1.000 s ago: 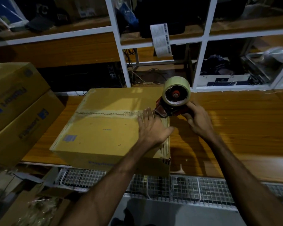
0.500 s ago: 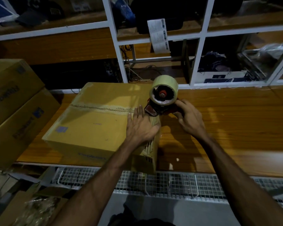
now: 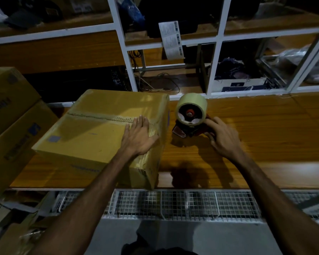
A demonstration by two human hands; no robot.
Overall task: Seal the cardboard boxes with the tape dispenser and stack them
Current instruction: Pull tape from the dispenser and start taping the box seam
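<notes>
Fingers (image 3: 213, 124) grip tape dispenser (image 3: 191, 116) beside box (image 3: 99, 129).

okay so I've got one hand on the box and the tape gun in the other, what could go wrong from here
The cardboard box has its near right corner past the table edge, above the wire rack; a hard push from the left hand might tip it off.

The right hand holds the tape dispenser low on its red body, near the cutter end, so fingers could get nicked.

The taped seam looks wrinkled and may not hold.
</notes>
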